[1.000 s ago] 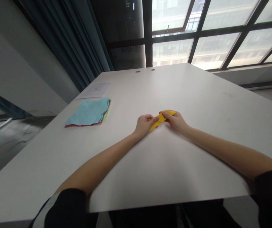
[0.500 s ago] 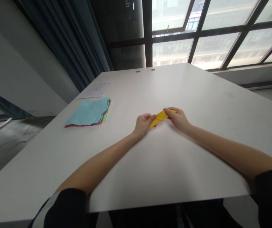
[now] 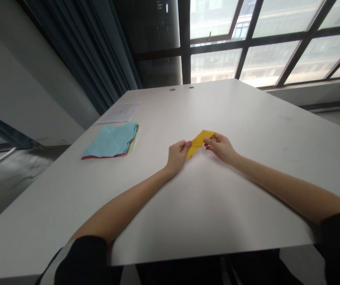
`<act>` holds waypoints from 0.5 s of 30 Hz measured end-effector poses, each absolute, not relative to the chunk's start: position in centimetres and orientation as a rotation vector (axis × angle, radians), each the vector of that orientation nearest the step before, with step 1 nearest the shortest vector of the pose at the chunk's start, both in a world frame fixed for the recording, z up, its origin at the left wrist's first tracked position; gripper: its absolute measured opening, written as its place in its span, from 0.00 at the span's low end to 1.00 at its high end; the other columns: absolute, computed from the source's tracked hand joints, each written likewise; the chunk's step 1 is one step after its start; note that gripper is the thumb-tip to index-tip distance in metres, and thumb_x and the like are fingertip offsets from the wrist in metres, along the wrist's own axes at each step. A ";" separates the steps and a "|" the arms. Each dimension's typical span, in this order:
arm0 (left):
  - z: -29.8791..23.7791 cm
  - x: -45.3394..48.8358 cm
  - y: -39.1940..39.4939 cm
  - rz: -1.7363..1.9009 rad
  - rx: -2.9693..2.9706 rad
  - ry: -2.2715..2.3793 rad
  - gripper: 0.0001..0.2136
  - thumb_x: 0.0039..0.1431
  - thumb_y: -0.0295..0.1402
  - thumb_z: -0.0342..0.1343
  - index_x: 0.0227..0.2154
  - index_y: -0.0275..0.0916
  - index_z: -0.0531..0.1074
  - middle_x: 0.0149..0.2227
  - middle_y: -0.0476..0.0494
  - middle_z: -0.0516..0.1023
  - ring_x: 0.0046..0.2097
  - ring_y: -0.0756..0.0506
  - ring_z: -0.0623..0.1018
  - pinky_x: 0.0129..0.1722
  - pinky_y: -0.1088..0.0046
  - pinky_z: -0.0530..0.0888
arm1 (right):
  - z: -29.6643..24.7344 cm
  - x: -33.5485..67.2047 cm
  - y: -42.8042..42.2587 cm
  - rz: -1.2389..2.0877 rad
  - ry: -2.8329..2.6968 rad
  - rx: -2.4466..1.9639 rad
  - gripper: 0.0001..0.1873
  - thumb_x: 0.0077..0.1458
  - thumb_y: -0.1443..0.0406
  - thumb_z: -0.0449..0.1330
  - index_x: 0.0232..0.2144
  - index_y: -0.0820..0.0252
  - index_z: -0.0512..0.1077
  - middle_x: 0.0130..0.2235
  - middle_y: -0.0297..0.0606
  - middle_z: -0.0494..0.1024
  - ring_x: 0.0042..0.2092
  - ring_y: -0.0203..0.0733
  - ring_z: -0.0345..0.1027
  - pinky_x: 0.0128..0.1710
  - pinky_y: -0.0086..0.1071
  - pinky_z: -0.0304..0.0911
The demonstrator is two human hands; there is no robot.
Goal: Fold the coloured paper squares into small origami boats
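A folded piece of yellow paper is held slantwise a little above the white table. My left hand pinches its lower left end, the thumb lying on top and the other fingers mostly hidden behind. At the right edge of the paper is my right hand, closed lightly on it with the thumb at the near edge and fingertips partly behind the upper corner. A crease runs across the middle of the paper.
Left of my hands lies a stack of coloured paper sheets, light blue on top with red and green edges below. Behind it is a printed white sheet. A dark curtain and framed windows stand beyond the table.
My right thumb has slid off the paper's top face to its near edge. More of the yellow paper shows, and its upper end has tipped up. The left hand has barely moved.
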State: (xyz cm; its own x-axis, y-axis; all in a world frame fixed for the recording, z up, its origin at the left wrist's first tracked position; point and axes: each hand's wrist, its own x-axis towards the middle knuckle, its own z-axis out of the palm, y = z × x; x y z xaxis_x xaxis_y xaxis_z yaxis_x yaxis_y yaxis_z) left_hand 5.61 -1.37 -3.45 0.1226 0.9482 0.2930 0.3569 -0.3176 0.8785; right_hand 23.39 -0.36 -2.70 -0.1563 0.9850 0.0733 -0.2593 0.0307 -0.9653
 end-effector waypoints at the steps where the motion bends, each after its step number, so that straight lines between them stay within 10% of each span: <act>1: -3.5 5.6 -1.4 1.205 1.735 1.249 0.22 0.57 0.50 0.45 0.21 0.36 0.66 0.17 0.52 0.67 0.21 0.53 0.66 0.19 0.78 0.59 | -2.8 23.4 -0.4 1.412 -1.211 -0.889 0.21 0.39 0.60 0.66 0.38 0.57 0.71 0.32 0.33 0.75 0.30 0.32 0.66 0.29 0.27 0.62; 15: -3.6 5.8 -1.1 1.364 1.616 1.191 0.14 0.54 0.45 0.52 0.34 0.38 0.69 0.32 0.48 0.74 0.21 0.55 0.70 0.22 0.79 0.67 | -1.1 23.9 -0.4 0.788 -1.744 -1.088 0.14 0.48 0.66 0.52 0.36 0.61 0.74 0.31 0.36 0.76 0.32 0.39 0.68 0.33 0.32 0.62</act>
